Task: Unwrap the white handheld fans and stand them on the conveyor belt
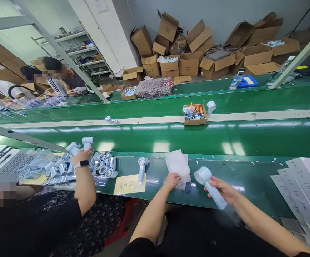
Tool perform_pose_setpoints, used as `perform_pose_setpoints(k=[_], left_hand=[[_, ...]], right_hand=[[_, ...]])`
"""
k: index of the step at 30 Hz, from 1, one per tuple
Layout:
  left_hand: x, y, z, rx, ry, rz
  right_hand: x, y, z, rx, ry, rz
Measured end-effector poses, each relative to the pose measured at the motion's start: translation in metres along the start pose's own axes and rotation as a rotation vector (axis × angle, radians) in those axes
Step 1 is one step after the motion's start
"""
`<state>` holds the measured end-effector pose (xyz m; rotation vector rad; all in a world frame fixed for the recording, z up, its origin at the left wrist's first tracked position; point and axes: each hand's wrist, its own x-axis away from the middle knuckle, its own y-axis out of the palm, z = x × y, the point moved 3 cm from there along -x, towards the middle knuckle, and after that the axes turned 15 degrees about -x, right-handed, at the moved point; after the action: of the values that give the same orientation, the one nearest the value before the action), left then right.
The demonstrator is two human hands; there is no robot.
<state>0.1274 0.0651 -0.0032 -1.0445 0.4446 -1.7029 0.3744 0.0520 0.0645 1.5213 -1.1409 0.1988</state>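
My right hand (223, 190) is wrapped around the handle of a pale blue handheld fan (216, 194), tilted with its round head up and to the left. To its left, my left hand (173, 181) pinches the lower edge of a small stack of translucent white bags (178, 165) lying on the green bench. The fingertips are partly hidden, so how many bags they hold does not show. Another handheld fan (142, 168) lies left of the bags, its handle over a yellow paper sign (128, 184) with handwriting.
On the left a co-worker's hand (83, 157) holds a fan above a pile of fans (104, 165). White boxes (302, 189) are stacked at right. Beyond the green conveyor belt (144, 137) stand a small parts carton (195, 122) and an upright fan (211, 106).
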Motion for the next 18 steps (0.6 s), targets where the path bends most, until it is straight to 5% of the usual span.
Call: perform_pose_setpoints(k=[4,9,14,18], left_hand=[[0.004,-0.014,0.030,0.175,0.006,0.080],[0.026,-0.014,0.063,0.416,-0.011,0.096],[0.040,-0.023,0.066,0.581,-0.155,0.186],[0.060,-0.040,0.082,0.491,0.048,0.368]], right_hand=[[-0.004,0.018,0.016,0.025,0.078,-0.141],[-0.015,0.045,0.006,0.073,0.090,-0.201],[-0.006,0.043,-0.004,0.292,0.091,-0.136],[0.003,0.037,0.000,0.305,0.088,-0.033]])
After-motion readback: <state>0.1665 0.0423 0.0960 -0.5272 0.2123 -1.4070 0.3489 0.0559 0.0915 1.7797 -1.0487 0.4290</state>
